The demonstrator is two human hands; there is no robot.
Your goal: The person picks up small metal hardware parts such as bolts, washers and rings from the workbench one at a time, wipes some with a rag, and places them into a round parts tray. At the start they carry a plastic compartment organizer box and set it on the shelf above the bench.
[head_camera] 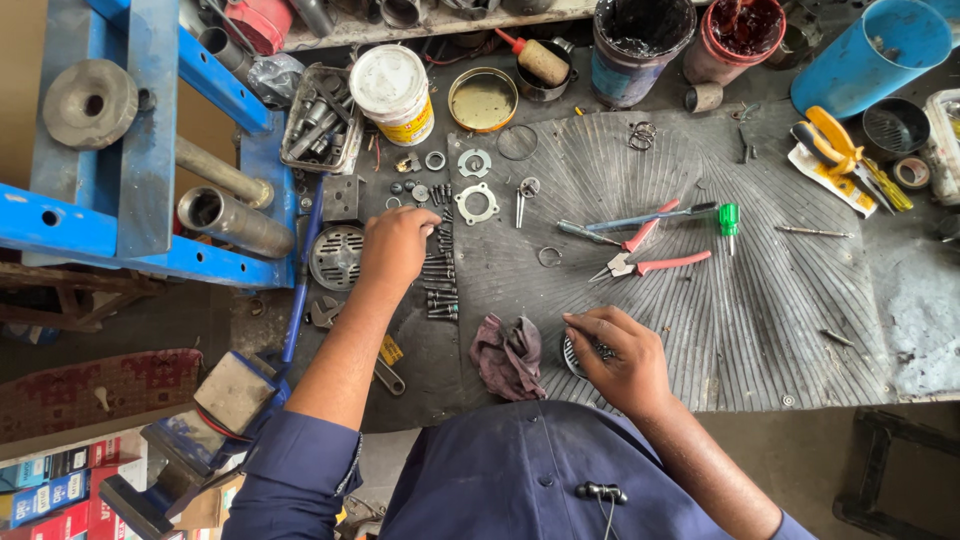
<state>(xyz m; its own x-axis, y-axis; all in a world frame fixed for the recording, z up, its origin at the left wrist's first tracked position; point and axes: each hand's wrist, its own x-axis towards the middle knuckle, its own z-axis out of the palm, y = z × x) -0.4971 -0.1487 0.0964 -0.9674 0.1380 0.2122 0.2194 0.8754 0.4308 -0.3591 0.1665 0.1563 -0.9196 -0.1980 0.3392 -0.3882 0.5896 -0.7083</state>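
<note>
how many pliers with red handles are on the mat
2. One pair of red-handled pliers lies in the middle of the ribbed mat, the other pair just below it. More could be hidden among the clutter.

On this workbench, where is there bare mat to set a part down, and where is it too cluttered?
The ribbed rubber mat is bare to the right of the right hand, below the red-handled pliers, up to a stray screw. Another smaller gap lies between those pliers and the rag. It is crowded around the left hand: rows of bolts, washers and a gasket.
</note>
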